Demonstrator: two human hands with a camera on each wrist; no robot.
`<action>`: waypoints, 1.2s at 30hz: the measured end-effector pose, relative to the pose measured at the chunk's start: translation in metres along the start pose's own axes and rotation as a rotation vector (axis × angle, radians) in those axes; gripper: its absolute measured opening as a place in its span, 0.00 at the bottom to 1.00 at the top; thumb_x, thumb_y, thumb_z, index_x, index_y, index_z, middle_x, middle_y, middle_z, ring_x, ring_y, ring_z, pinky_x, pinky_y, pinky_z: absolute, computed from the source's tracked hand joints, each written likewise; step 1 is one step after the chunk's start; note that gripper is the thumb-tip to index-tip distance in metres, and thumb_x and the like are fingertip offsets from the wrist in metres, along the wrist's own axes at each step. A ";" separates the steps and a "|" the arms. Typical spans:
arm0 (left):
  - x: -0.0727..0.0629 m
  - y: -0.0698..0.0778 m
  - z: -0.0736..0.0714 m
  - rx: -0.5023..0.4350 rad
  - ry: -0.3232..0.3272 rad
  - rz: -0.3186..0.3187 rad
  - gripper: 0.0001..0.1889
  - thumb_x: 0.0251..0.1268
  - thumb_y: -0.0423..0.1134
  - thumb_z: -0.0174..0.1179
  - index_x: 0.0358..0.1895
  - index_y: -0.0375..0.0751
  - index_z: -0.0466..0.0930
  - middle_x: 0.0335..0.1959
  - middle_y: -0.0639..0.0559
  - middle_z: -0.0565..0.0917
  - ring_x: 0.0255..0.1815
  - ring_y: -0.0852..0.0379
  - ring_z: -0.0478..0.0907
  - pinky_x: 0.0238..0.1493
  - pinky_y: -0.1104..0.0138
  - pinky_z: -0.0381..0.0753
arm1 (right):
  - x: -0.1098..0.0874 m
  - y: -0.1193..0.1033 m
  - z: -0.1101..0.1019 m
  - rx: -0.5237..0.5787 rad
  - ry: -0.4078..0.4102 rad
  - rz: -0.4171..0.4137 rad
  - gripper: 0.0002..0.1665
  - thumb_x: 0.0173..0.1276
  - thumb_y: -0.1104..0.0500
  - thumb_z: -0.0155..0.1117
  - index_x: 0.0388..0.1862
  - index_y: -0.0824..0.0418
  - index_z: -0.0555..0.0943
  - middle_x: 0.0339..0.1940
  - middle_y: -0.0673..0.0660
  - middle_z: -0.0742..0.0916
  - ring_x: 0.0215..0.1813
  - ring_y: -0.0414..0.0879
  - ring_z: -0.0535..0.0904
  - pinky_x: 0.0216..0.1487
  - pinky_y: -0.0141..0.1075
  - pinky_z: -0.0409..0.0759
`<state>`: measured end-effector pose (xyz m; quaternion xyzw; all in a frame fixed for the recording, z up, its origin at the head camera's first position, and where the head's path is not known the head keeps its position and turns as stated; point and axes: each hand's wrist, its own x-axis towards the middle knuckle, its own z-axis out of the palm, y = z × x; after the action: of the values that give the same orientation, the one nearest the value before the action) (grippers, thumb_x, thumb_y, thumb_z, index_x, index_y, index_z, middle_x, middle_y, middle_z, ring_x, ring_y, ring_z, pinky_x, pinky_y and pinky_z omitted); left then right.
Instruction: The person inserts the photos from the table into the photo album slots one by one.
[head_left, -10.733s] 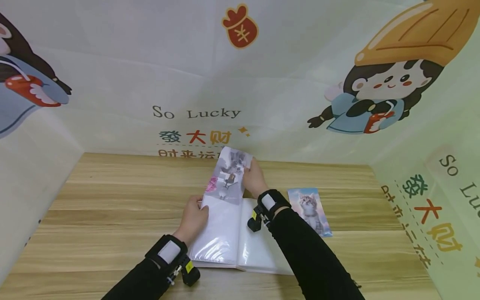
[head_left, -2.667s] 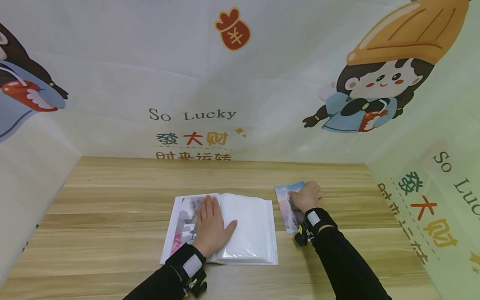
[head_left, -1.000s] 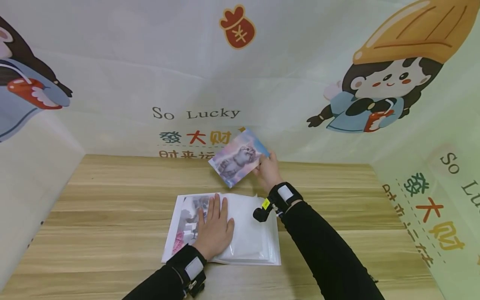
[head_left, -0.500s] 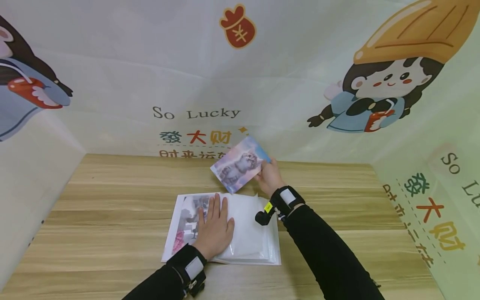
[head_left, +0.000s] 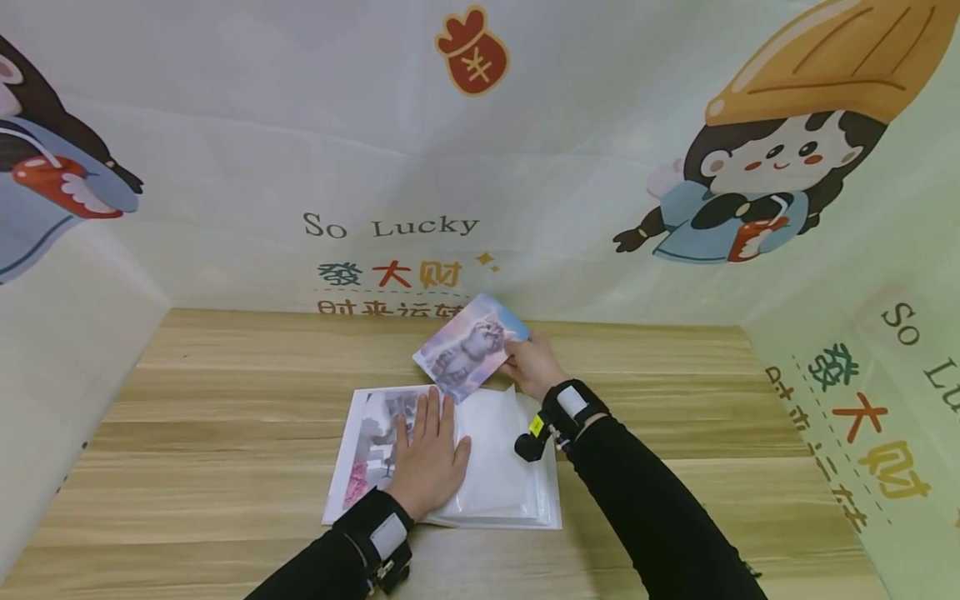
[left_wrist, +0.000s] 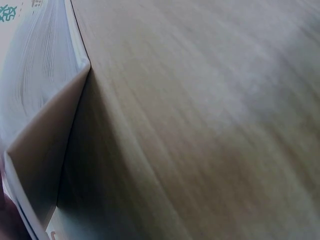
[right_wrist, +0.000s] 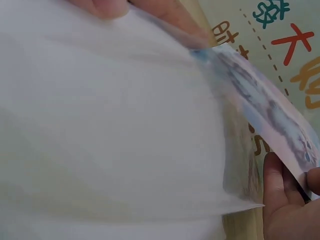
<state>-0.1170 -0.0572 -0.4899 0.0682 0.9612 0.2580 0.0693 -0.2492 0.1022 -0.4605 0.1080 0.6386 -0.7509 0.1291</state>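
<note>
My right hand (head_left: pixel 534 367) pinches a photo card (head_left: pixel 471 346) of a kitten on a pink and blue ground, thumb on its face. The card is slanted, its lower corner overlapping the top edge of an open photo album (head_left: pixel 498 467). My left hand (head_left: pixel 429 458) lies flat across the album's middle, fingers straight. Under it, the left page shows a grey photo with pink flowers (head_left: pixel 357 483) in its sleeve. The right page is a white, glossy sleeve. In the right wrist view, the card's corner meets the sleeve's edge (right_wrist: pixel 225 150) near the left fingertips (right_wrist: pixel 111 7).
The album lies on a wood-grain table (head_left: pixel 225 417). A printed cloth backdrop (head_left: pixel 247 167) rises behind and along both sides. Each wrist wears a black camera band (head_left: pixel 573 408).
Earlier, the grey photo went into the left page and my right hand lifted the kitten card off the table at right. Over the last second the card has come down toward the album's top edge.
</note>
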 end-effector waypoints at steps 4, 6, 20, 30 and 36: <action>0.000 -0.001 0.001 0.008 0.000 0.000 0.36 0.73 0.51 0.41 0.75 0.34 0.45 0.78 0.38 0.40 0.79 0.41 0.36 0.73 0.39 0.34 | 0.001 -0.003 -0.005 -0.220 0.100 -0.046 0.23 0.64 0.73 0.45 0.59 0.69 0.62 0.42 0.57 0.75 0.34 0.42 0.71 0.33 0.28 0.72; 0.001 -0.001 0.001 0.008 0.000 -0.002 0.36 0.72 0.52 0.41 0.75 0.34 0.45 0.78 0.38 0.40 0.79 0.41 0.36 0.73 0.40 0.34 | 0.003 -0.005 -0.009 -0.298 0.110 -0.086 0.23 0.65 0.73 0.45 0.60 0.69 0.62 0.47 0.60 0.74 0.35 0.42 0.71 0.33 0.29 0.73; 0.001 0.000 0.001 0.009 0.004 -0.005 0.38 0.72 0.54 0.43 0.75 0.36 0.45 0.78 0.38 0.40 0.79 0.42 0.36 0.73 0.39 0.33 | -0.001 -0.015 -0.018 -0.654 0.130 -0.294 0.21 0.69 0.73 0.41 0.61 0.67 0.62 0.57 0.70 0.77 0.58 0.58 0.73 0.61 0.49 0.72; 0.000 0.002 0.000 -0.001 0.003 -0.006 0.37 0.71 0.53 0.44 0.75 0.35 0.46 0.78 0.38 0.41 0.79 0.41 0.37 0.73 0.39 0.35 | 0.001 -0.018 -0.019 -0.767 0.093 -0.284 0.23 0.73 0.70 0.38 0.65 0.65 0.58 0.60 0.71 0.75 0.52 0.57 0.75 0.51 0.44 0.75; 0.000 0.003 -0.002 -0.004 0.006 0.002 0.37 0.71 0.52 0.44 0.75 0.34 0.47 0.78 0.37 0.42 0.79 0.41 0.37 0.73 0.39 0.35 | 0.006 -0.016 -0.020 -0.774 0.040 -0.278 0.20 0.70 0.71 0.42 0.61 0.66 0.63 0.54 0.70 0.78 0.46 0.55 0.75 0.41 0.37 0.74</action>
<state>-0.1171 -0.0553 -0.4867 0.0683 0.9609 0.2601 0.0662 -0.2600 0.1238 -0.4503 -0.0214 0.8849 -0.4632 0.0454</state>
